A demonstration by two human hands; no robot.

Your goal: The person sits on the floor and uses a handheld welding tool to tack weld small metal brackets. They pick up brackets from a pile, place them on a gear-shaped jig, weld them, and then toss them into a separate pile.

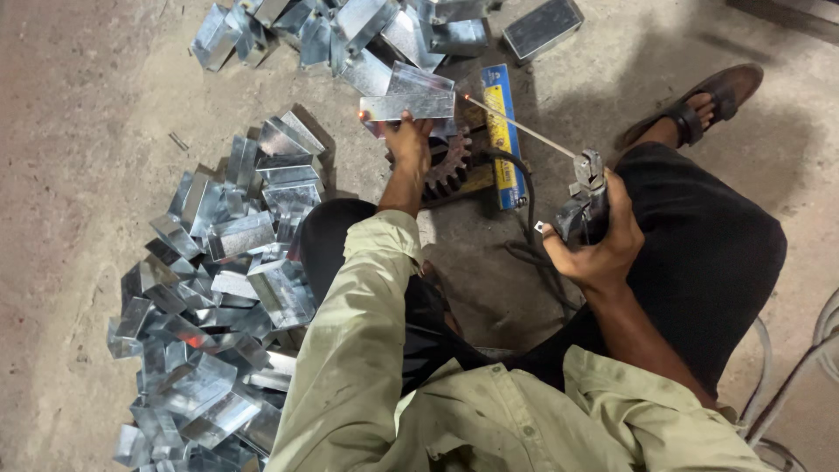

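Observation:
My left hand [409, 140] grips a shiny folded sheet-metal box [407, 106] from below, holding it over a rusty gear wheel [447, 163] on the floor. A small orange glow shows at the box's left corner. My right hand [601, 245] is closed around a welding electrode holder [584, 199]. Its thin rod [517, 128] points up and left, with the glowing tip close to the box's right end.
A large heap of the same metal boxes [218, 288] lies on the concrete floor at left, and another heap [350, 31] at the top. A blue and yellow bar [502, 131] lies beside the gear. Black cables [529, 245] run past my knees. My sandalled foot [699, 109] is at upper right.

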